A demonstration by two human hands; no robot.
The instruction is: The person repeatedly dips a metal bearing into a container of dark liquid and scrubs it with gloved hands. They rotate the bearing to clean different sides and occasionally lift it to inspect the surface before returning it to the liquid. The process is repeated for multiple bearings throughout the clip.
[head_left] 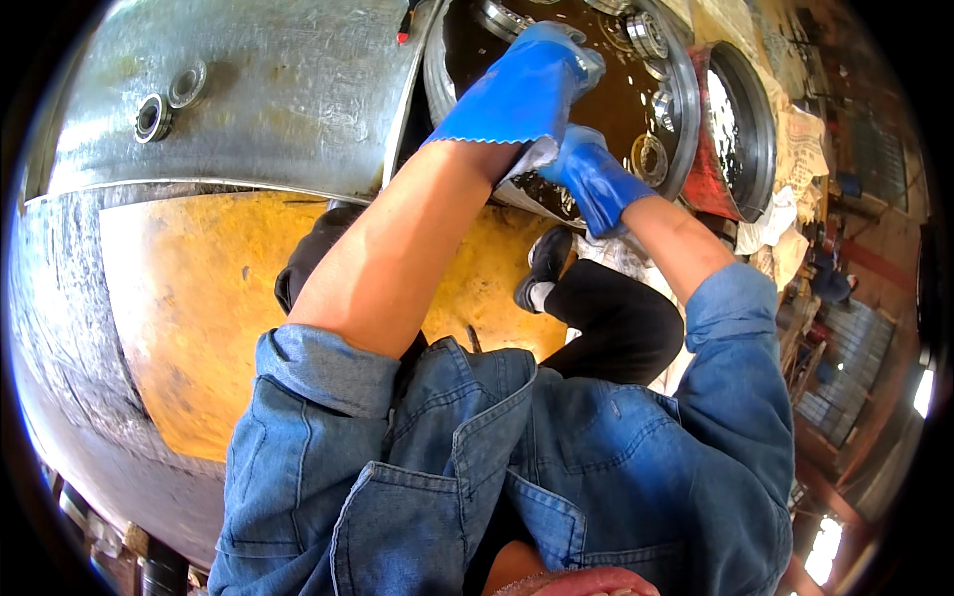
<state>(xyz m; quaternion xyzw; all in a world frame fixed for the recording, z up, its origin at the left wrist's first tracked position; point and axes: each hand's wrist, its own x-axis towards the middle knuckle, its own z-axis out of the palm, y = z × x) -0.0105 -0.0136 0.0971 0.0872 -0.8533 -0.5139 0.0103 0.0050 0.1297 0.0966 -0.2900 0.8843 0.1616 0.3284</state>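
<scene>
Both of my hands wear blue rubber gloves above a round metal tub [684, 119] of dark brown liquid. My left hand [561, 65] reaches over the tub's middle; its fingers bend away and their tips are hidden. Close below it, my right hand [581, 169] is closed at the wide cuff of the left glove [497, 114], where a whitish lining [537, 156] shows. Inside the tub lie several metal bearings, among them a ball bearing [646, 35] at the far side and a ring-shaped bearing [649, 157] near the right wall.
A grey metal table [288, 109] stands left, carrying a dark-centred bearing [152, 118] and a paler ring [187, 84]. A red-handled tool [403, 36] lies at its far edge. Right of the tub is a red container [701, 179] with liquid. Yellow sheet [199, 298] lies below the table.
</scene>
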